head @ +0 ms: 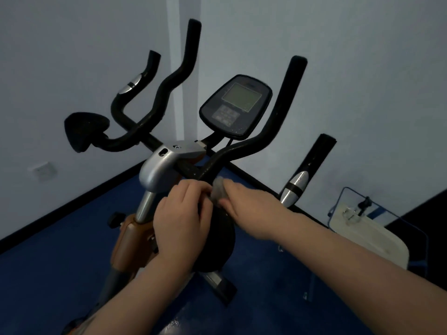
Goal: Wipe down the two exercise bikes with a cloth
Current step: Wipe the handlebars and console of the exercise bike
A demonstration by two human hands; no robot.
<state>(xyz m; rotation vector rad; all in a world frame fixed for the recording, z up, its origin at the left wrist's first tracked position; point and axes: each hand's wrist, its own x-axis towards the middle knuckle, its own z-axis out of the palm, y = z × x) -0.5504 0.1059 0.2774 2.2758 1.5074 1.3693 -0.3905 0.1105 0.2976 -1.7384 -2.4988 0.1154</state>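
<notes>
head view: exercise bike (159, 170) centre frame, handlebar (242, 146) and console (235, 105) toward 12 o'clock. grey cloth (219, 189) on handlebar base, pinched by right hand (244, 206), fingers curled round it. left hand (181, 218) at 9 o'clock of cloth, fingers curled, touching cloth edge; grip unclear. blue floor (60, 250) below.

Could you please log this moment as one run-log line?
stage: wiping handlebar | right hand: holds cloth | left hand: beside cloth | console: untouched
</notes>
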